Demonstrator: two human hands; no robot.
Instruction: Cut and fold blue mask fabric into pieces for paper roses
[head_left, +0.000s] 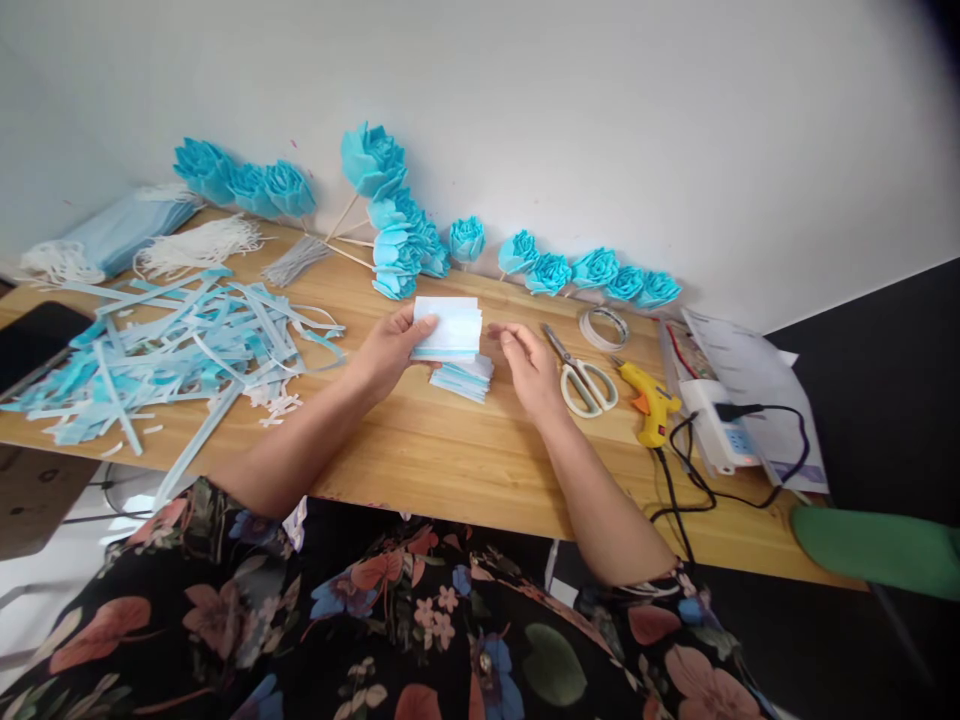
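Stack of pale sheets (448,326), head view: gripped at its left edge by the left hand (385,352), thumb on top. Right hand (532,368) stands just beside the stack's right edge, apart from it, fingers loosely curled, narrow gap to the thumb. Second stack (463,381) lies on the wooden table (450,455) between the hands.
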